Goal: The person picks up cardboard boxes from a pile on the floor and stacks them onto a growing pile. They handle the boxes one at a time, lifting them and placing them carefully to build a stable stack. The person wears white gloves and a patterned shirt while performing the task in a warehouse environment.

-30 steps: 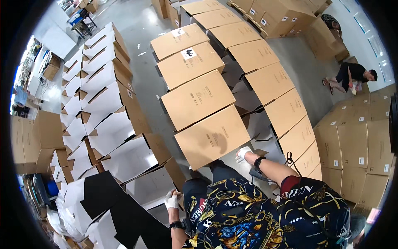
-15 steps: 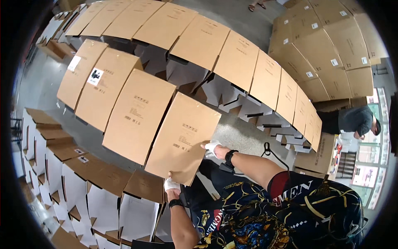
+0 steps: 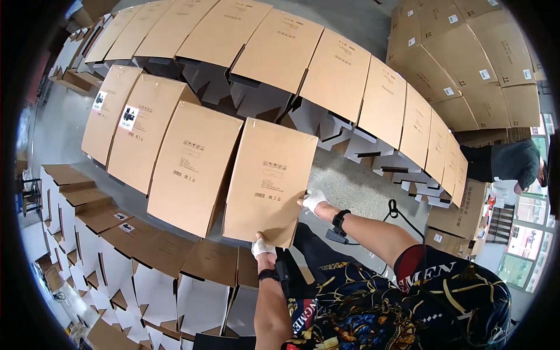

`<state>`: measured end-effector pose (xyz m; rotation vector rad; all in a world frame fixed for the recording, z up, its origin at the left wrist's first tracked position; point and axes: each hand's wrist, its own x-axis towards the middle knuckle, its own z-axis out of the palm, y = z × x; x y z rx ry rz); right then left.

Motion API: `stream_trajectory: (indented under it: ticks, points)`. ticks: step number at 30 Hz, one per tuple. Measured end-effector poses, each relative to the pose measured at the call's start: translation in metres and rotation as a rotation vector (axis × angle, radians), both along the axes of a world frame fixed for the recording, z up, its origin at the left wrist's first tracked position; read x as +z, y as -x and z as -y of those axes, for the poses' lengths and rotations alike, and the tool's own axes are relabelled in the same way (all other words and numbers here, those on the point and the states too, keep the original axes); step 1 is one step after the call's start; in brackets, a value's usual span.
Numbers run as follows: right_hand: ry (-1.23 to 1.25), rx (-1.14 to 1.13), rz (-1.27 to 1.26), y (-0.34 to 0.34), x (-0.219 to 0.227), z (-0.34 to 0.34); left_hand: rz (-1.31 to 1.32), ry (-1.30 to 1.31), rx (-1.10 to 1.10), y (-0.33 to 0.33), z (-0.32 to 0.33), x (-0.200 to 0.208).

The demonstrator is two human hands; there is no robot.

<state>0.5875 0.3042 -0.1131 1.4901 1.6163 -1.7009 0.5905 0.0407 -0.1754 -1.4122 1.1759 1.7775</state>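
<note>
A tall brown cardboard box point(image 3: 271, 181) with small printed marks stands at the right end of a short row. My left hand point(image 3: 262, 246), in a white glove, grips its near lower edge with the thumb on the printed face. At its right edge my right hand point(image 3: 313, 201), also gloved in white, is closed with the thumb on the same face. The fingers of both hands are partly hidden by the box. A narrow gap separates it from the neighbouring box point(image 3: 195, 169); two further boxes in that row carry white labels point(image 3: 129, 117).
A long curved row of cardboard boxes point(image 3: 284, 49) runs behind. Open boxes with white insides point(image 3: 201, 303) line the near left. Stacked boxes point(image 3: 466, 64) rise at the far right, close to a bending person point(image 3: 513, 164). Grey floor point(image 3: 344, 181) shows right of the held box.
The held box has shifted right and turned more upright in view, with both hands still on it. The gap to its left neighbour looks wider.
</note>
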Motion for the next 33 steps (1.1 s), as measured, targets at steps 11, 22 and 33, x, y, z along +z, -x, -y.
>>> stream_trajectory:
  ticks: [11, 22, 33]
  points:
    - [0.033, 0.014, 0.008, 0.001, -0.023, -0.003, 0.125, 0.035, -0.327, 0.070, -0.018, 0.043]
    - [0.108, 0.015, 0.208, 0.010, 0.004, -0.006, -0.333, 0.507, 0.009, 0.203, 0.112, 0.023]
    - [0.123, 0.011, 0.221, -0.002, 0.028, 0.006, -0.401, -0.079, -0.046, 0.215, 0.094, 0.059]
